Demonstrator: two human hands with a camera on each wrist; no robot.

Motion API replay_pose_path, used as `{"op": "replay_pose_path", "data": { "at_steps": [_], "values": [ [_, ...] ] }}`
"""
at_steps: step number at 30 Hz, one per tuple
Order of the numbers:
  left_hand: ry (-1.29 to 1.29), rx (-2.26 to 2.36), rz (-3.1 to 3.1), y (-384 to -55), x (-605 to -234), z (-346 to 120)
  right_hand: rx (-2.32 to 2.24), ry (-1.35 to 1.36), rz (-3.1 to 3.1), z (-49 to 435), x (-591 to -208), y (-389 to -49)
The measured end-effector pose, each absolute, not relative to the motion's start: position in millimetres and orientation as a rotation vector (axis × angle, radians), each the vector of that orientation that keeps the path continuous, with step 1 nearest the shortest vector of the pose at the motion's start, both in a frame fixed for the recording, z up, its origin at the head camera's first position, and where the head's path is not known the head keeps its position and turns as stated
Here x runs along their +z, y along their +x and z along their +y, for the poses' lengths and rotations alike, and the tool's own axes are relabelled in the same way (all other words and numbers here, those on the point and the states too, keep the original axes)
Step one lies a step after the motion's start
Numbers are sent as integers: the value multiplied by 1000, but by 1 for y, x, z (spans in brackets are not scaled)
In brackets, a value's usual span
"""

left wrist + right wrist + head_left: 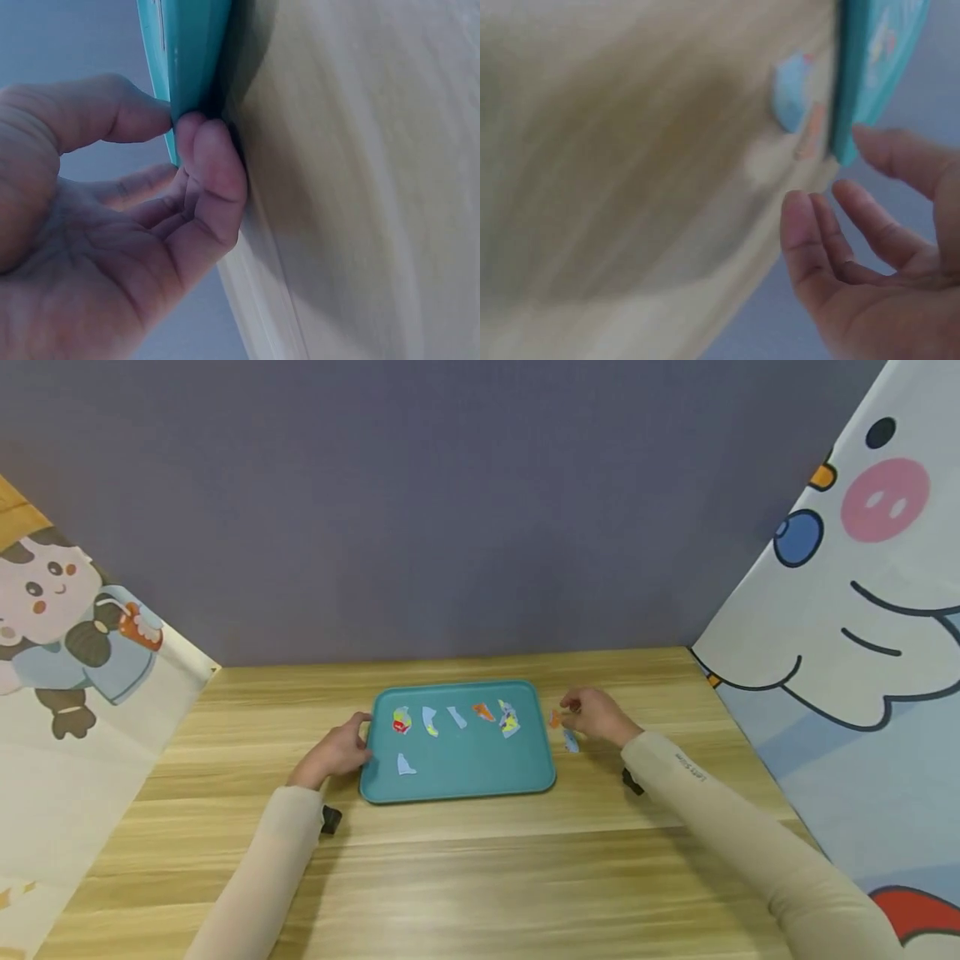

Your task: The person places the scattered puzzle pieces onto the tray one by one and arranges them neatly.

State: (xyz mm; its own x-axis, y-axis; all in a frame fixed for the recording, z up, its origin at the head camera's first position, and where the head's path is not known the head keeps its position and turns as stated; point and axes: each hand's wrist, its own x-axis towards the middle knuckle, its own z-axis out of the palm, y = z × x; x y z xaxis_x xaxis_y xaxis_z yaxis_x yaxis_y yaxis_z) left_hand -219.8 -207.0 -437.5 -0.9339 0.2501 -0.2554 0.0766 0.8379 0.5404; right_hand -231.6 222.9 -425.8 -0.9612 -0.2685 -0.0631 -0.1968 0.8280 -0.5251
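A teal tray (465,772) lies on the table with several flat, irregular picture pieces on it. Its left rim is pinched by my left hand (341,750), thumb at the edge and fingertips (221,157) low against the side in the left wrist view. My right hand (596,717) hovers just off the tray's right side, fingers loosely bent and apart with nothing between them. Beside that hand, on the wood, lie an orange piece (554,718) and a light blue piece (571,742); both appear blurred in the right wrist view.
On the tray are a red-and-yellow piece (402,720), an orange piece (483,712) and pale blue ones, one of them (406,765) nearer the front. A grey partition (450,527) rises behind the wooden table (480,877); cartoon-printed panels flank both sides.
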Motion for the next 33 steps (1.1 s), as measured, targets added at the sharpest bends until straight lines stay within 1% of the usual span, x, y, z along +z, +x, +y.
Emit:
{"op": "replay_pose_path", "data": {
  "at_steps": [10,15,20,23,28,33],
  "values": [
    [276,906,2594,-223,-437,-215,-775,-330,2889,211,-449,-248],
    [264,962,2563,-223,-437,-214,-810,-231,2881,212,-451,-250],
    [319,974,2543,-224,-438,-212,-830,-116,2892,218,-450,-246],
    [329,975,2540,-224,-439,-209,-843,-93,2908,222,-447,-243],
    [291,989,2548,-224,-439,-204,-948,-134,2958,221,-435,-239],
    [294,995,2545,-223,-439,-202,-1024,-333,3019,205,-422,-232]
  ]
}}
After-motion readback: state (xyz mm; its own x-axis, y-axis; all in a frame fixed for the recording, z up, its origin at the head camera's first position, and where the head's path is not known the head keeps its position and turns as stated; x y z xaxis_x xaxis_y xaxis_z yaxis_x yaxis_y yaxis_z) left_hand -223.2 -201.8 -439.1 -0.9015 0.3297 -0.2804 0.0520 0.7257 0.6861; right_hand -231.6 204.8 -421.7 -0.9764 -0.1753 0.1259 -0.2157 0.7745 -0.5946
